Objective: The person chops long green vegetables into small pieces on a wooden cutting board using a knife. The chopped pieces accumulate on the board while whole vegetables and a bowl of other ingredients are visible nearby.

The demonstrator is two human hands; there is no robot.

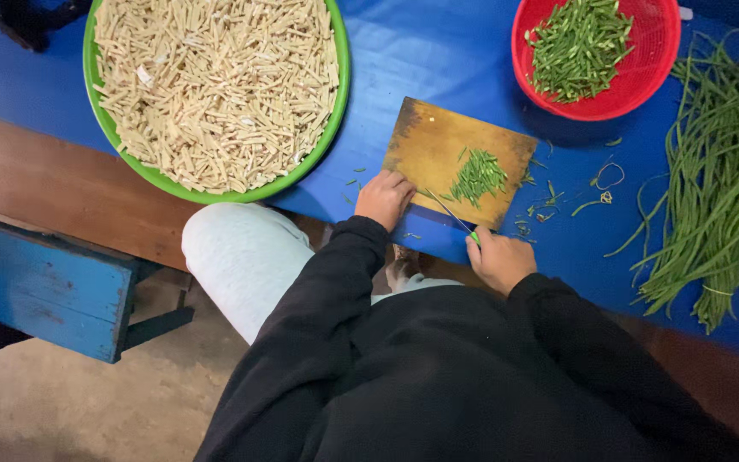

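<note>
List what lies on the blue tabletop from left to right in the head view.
Green bowl of pale cut sticks → left hand at the wooden cutting board → pile of chopped green pieces → red basket of cut greens → bundle of long green beans.

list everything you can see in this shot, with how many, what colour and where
Basin: one, green, upper left, full of pale cut sticks.
Basket: one, red, upper right, holding cut green pieces.
Cutting board: one, yellowish wood, centre, on the blue table.
Chopped greens: one small pile, on the board.
Long green stalks: one loose bundle, right side.
Rubber bands: a couple, right of the board.
Knife: one, green handle, blade over the board.
Bench: one, blue, lower left.
Left hand: at the board's left corner.
Right hand: gripping the knife.
</note>
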